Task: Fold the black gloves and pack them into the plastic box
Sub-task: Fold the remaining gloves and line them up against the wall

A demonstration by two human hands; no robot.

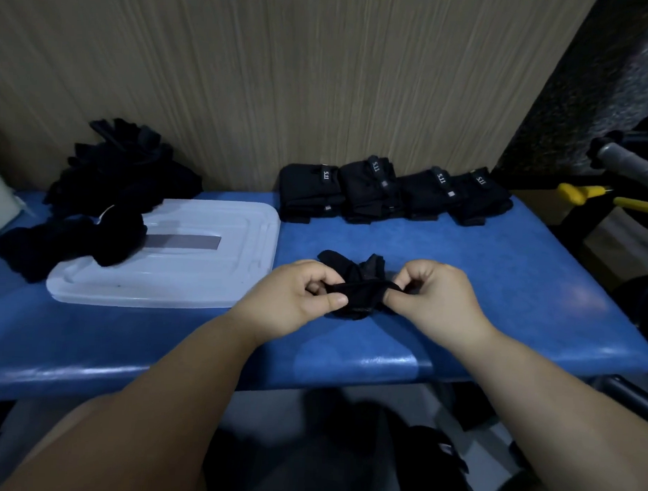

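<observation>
- At frame centre, over blue bench (461,272): black glove (354,279), strung betw. both hands. Touching the bench top or just above it: cannot tell.
- L hand (295,299): fingers curled, thumb + forefinger pinching glove's left end.
- R hand (438,300): same curl, pinching glove's right end.
- Pinched edge pulled taut as a narrow band, left–right across frame. Long axis of the held part = left–right, one hand at each end, neither nearer.
- Pointing toward upper frame, away from body: glove's finger parts, splayed. Bunched under the band, toward lower frame: rest of the fabric.
- Judged mid-fold. Next move prob. turns on bringing the far finger parts over that left–right band.
- Left of glove, nearer L hand: plastic box (204,278), only a flat whitish lid-like top showing. Packing likely means lifting that first.
- Upper right of centre, by wall: row of folded gloves (390,192). Upper left: loose pile (123,172), w/ more black fabric lying on box's left end.
</observation>
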